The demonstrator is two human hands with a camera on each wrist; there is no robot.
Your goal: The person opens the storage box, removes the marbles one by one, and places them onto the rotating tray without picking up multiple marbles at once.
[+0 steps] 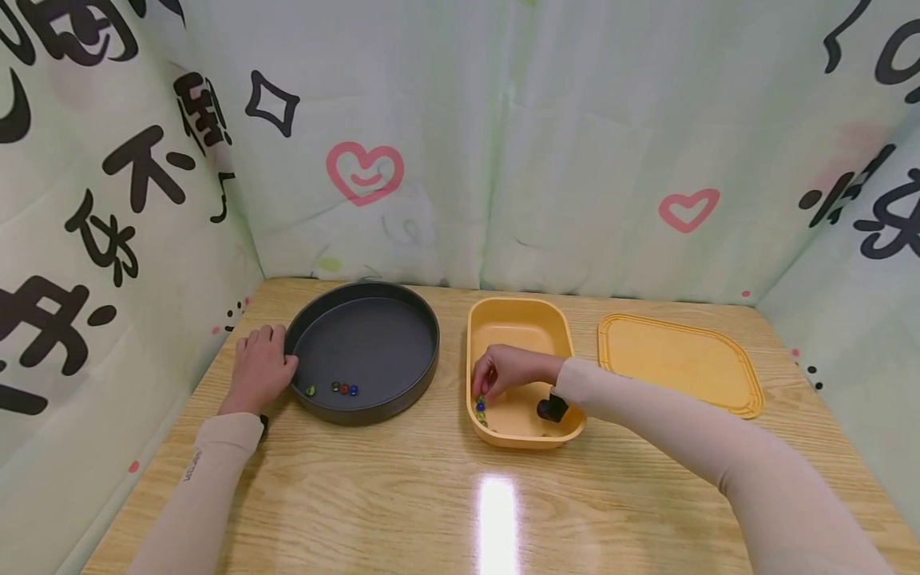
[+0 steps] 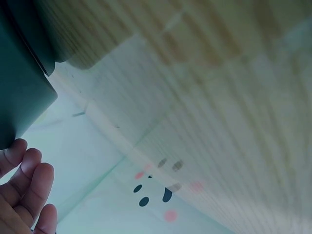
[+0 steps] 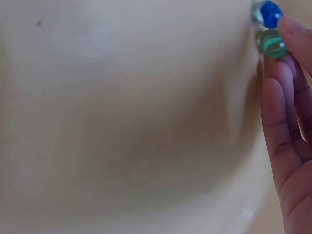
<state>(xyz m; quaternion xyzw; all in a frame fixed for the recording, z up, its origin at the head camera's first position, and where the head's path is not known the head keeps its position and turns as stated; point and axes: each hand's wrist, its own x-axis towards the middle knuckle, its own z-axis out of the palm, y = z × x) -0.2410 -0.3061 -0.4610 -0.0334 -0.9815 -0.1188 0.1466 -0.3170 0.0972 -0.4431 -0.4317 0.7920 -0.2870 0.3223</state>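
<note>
My left hand (image 1: 260, 369) is at the left rim of a round dark grey pan (image 1: 388, 406), thumb by the rim and fingers along the outside. In the left wrist view, fingertips (image 2: 19, 144) meet the pan's dark wall (image 2: 24, 97). My right hand (image 1: 513, 369) reaches into a yellow-orange rectangular container (image 1: 528, 323). Its thumb and a finger pinch a green marble (image 3: 272, 44) by the left wall, right beside a blue marble (image 3: 270, 14). Yellowish marbles (image 1: 481, 418) lie nearer the front of that wall. Inside the pan are a yellow-green marble (image 1: 311, 390), a red marble (image 1: 344, 389) and a blue marble (image 1: 354, 390), among several.
A flat yellow-orange lid (image 1: 679, 359) lies to the right of the container, partly behind the right sleeve (image 1: 668, 407). Printed curtains (image 1: 446, 160) enclose the wooden table (image 1: 359, 495) at the back and both sides.
</note>
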